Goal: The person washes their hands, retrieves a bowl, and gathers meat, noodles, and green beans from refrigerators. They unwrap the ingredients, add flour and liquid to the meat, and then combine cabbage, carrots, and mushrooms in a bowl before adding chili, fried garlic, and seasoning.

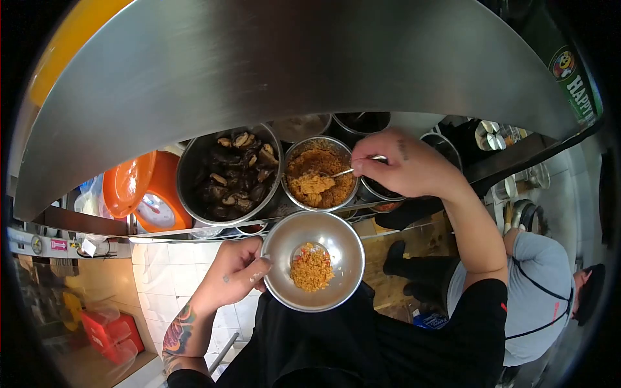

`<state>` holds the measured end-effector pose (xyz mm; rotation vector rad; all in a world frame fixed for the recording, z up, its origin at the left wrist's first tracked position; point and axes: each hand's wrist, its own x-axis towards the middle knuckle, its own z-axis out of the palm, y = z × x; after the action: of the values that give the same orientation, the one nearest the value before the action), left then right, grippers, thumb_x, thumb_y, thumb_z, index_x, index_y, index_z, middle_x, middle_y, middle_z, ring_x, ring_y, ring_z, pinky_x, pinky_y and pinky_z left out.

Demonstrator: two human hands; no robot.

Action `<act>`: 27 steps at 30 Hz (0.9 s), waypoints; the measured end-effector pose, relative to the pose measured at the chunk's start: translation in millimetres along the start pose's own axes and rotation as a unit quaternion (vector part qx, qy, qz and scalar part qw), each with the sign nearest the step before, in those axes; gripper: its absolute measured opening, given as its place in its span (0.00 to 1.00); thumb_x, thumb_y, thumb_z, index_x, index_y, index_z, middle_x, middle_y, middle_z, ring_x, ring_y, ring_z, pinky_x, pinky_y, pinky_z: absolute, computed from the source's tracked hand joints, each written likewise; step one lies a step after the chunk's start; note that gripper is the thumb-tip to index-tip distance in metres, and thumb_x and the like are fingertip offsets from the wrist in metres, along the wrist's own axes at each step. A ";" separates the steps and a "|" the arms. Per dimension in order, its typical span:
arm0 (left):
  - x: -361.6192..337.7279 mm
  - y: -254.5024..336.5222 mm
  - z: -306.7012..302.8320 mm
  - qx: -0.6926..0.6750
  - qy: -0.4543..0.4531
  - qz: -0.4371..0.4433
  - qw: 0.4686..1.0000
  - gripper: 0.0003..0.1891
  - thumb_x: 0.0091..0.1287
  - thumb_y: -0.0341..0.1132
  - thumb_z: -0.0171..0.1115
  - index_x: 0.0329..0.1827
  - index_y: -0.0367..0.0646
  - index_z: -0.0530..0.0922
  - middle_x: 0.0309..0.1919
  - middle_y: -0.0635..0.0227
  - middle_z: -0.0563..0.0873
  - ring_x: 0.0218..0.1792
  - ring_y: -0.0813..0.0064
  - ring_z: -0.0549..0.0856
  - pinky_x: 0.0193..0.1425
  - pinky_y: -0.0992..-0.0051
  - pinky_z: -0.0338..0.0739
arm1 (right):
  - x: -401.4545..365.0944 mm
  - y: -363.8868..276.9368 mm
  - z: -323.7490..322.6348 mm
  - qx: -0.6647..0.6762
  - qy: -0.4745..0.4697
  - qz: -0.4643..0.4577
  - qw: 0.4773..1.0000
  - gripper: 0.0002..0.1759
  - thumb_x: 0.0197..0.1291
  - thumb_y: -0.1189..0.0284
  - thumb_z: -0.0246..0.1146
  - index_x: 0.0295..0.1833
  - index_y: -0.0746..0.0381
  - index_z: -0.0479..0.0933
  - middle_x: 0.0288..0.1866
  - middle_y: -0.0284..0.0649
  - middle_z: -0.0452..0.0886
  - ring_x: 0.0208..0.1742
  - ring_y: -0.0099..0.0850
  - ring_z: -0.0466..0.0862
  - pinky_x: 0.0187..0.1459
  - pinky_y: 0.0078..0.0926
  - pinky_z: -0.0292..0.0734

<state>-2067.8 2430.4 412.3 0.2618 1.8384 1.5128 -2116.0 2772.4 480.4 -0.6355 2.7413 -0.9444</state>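
Note:
My left hand (238,271) is closed on the rim of a metal mixing bowl (346,242), thumb on the near side. Inside the bowl lies a small heap of golden-brown crumbs (312,268) with red bits. My right hand (404,161) pinches the handle of a metal spoon (344,172). The spoon's head is hidden under a clump of the orange-brown crumbly mix (312,186), within or just above a round steel container (292,152). That container stands just beyond the bowl.
A large steel pot (187,200) of dark mushrooms stands left of the container, beside an orange kitchen scale (155,204). A wide steel panel (291,64) overhangs the shelf. At right, another person (537,284) in a grey shirt stands by a counter with pans.

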 end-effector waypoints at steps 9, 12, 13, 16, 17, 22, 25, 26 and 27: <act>2.0 5.2 1.8 0.014 -0.001 -0.003 1.000 0.09 0.68 0.30 0.59 0.30 0.34 0.75 0.22 0.67 0.82 0.22 0.80 0.85 0.26 0.80 0.81 | -17.5 -28.2 19.7 -0.243 0.159 -0.054 0.956 0.04 0.60 0.74 0.61 0.33 0.62 0.79 0.31 0.42 0.83 0.30 0.45 0.83 0.32 0.38 0.78; 2.0 5.8 3.2 0.014 -0.004 -0.007 1.000 0.09 0.68 0.30 0.59 0.30 0.34 0.75 0.22 0.67 0.82 0.22 0.80 0.85 0.26 0.80 0.81 | 10.3 -3.0 39.8 -0.156 0.065 -0.094 0.981 0.03 0.58 0.75 0.61 0.32 0.61 0.78 0.29 0.43 0.83 0.31 0.45 0.83 0.33 0.40 0.78; 1.8 5.4 3.2 0.015 -0.004 -0.006 1.000 0.09 0.68 0.30 0.59 0.30 0.34 0.75 0.22 0.67 0.82 0.22 0.80 0.85 0.26 0.80 0.81 | 12.7 -1.7 40.2 -0.156 0.066 -0.094 0.981 0.03 0.58 0.75 0.61 0.32 0.61 0.78 0.29 0.43 0.83 0.31 0.45 0.83 0.33 0.40 0.78; 0.5 2.6 3.1 0.003 0.002 -0.005 1.000 0.09 0.68 0.30 0.59 0.30 0.34 0.75 0.22 0.67 0.82 0.22 0.80 0.85 0.26 0.80 0.80 | 17.0 -1.2 35.1 -0.134 0.013 -0.080 0.988 0.03 0.58 0.74 0.61 0.34 0.61 0.80 0.28 0.43 0.82 0.31 0.45 0.83 0.34 0.40 0.78; 0.6 1.9 2.7 0.001 0.001 -0.001 1.000 0.09 0.68 0.30 0.59 0.30 0.34 0.75 0.22 0.67 0.82 0.22 0.80 0.85 0.26 0.80 0.80 | 15.1 -2.1 24.9 -0.103 0.000 -0.048 0.993 0.04 0.59 0.74 0.61 0.36 0.62 0.80 0.28 0.43 0.83 0.31 0.42 0.83 0.34 0.38 0.77; 2.2 0.9 2.5 0.005 -0.002 0.004 1.000 0.09 0.69 0.30 0.59 0.30 0.34 0.75 0.22 0.68 0.82 0.22 0.80 0.85 0.26 0.80 0.81 | -10.2 2.6 -0.7 0.044 0.050 -0.009 0.998 0.08 0.62 0.72 0.62 0.37 0.66 0.81 0.32 0.42 0.85 0.31 0.32 0.83 0.35 0.29 0.76; 3.8 1.8 2.4 0.004 -0.004 0.004 1.000 0.10 0.69 0.30 0.59 0.30 0.34 0.75 0.22 0.68 0.82 0.22 0.81 0.84 0.26 0.80 0.81 | -41.4 -19.9 0.3 0.021 0.060 -0.037 0.997 0.05 0.61 0.74 0.63 0.37 0.65 0.81 0.31 0.41 0.83 0.28 0.35 0.82 0.32 0.30 0.75; 4.2 2.5 2.2 0.005 -0.006 0.001 1.000 0.10 0.69 0.30 0.59 0.31 0.34 0.75 0.22 0.68 0.81 0.22 0.81 0.84 0.26 0.80 0.81 | -51.1 -25.6 7.1 -0.002 0.071 -0.088 0.994 0.03 0.59 0.75 0.64 0.36 0.64 0.81 0.29 0.41 0.81 0.27 0.36 0.81 0.30 0.30 0.75; 4.4 3.3 1.9 0.006 -0.009 -0.001 1.000 0.09 0.69 0.30 0.59 0.31 0.34 0.75 0.23 0.68 0.81 0.23 0.81 0.84 0.26 0.80 0.81 | -59.2 -32.4 16.7 -0.068 0.113 -0.110 0.985 0.02 0.55 0.76 0.66 0.35 0.63 0.81 0.27 0.39 0.79 0.25 0.35 0.79 0.28 0.30 0.73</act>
<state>-2070.6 2435.3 413.5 0.2783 1.8343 1.4937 -2047.2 2766.8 488.7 -0.9241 3.0048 -0.9311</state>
